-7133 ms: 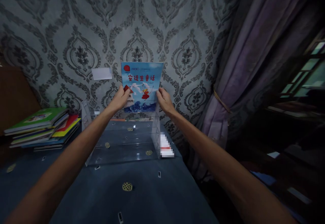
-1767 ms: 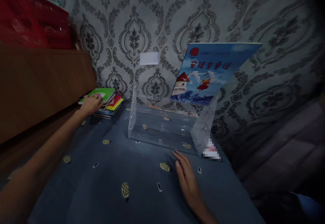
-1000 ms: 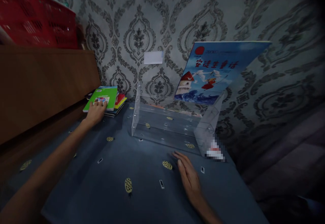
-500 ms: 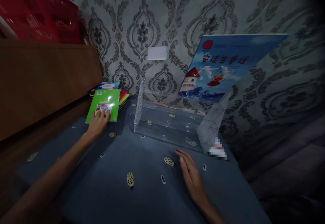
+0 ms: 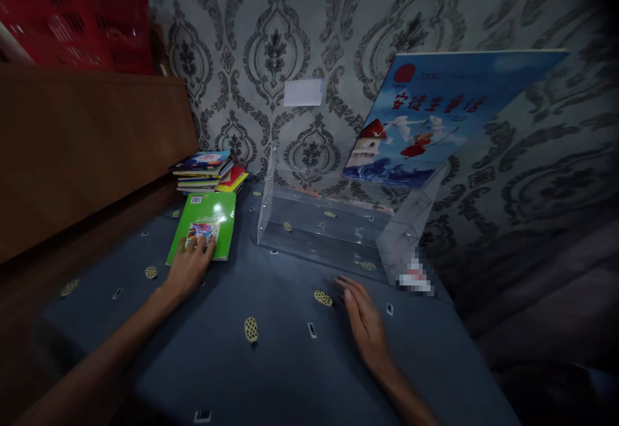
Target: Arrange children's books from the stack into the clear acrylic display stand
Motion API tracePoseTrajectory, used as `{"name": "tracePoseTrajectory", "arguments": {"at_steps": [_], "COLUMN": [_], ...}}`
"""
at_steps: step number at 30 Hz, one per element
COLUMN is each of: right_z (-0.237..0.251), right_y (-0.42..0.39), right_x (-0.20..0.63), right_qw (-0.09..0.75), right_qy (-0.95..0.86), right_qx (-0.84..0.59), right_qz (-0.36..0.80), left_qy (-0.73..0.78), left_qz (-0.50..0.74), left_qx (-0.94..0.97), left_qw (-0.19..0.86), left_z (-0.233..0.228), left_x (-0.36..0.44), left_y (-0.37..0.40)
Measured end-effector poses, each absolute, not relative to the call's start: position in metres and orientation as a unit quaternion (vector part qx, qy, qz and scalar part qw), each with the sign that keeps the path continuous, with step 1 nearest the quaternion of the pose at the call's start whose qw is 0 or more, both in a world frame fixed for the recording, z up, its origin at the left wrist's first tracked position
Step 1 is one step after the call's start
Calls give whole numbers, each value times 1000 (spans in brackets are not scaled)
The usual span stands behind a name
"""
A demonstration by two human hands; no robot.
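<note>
My left hand (image 5: 189, 270) is at the near edge of a green book (image 5: 218, 220), fingers over its cover and thumb hidden; it is closed on the book. The book lies back cover up, barcode at the top, in front of a stack of books (image 5: 199, 173). My right hand (image 5: 366, 326) is held low by the cloth, fingers extended and nothing in it. Beyond that hand stands a clear acrylic book rack (image 5: 319, 252). A blue picture book (image 5: 416, 123) leans upright in the rack's right part, its front cover facing me.
A dark blue cloth with pineapple prints (image 5: 285, 368) covers the surface. On the left, a red plastic basket (image 5: 116, 33) sits on a brown wooden cabinet (image 5: 91, 149). Patterned wallpaper (image 5: 232, 46) bearing a white card (image 5: 303, 93) rises behind the rack. A blurred-out patch (image 5: 414, 279) is at the rack's right foot.
My left hand has brought the green book off the stack towards me, uncovering more of the books behind. My right hand has hardly moved. The view has shifted slightly.
</note>
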State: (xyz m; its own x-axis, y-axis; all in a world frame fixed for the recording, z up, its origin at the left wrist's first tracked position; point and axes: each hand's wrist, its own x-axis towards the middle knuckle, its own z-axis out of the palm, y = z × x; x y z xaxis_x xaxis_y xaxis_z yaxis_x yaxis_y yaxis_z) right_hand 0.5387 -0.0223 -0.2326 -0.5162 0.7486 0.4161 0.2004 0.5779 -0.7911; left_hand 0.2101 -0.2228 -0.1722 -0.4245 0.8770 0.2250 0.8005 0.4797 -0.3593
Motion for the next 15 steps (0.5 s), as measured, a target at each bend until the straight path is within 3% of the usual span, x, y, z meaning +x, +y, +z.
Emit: {"name": "tracePoseTrajectory", "arguments": {"at_steps": [15], "right_z": [-231], "right_y": [-23], "right_x": [538], "right_qw": [389], "right_qy": [-805], "right_qx": [-290], "right_qz": [341], "left_qy": [-833], "left_qz": [154], "left_qx": [-525], "left_qw": [85], "left_z": [-160], "left_x": [270], "left_y": [-237]}}
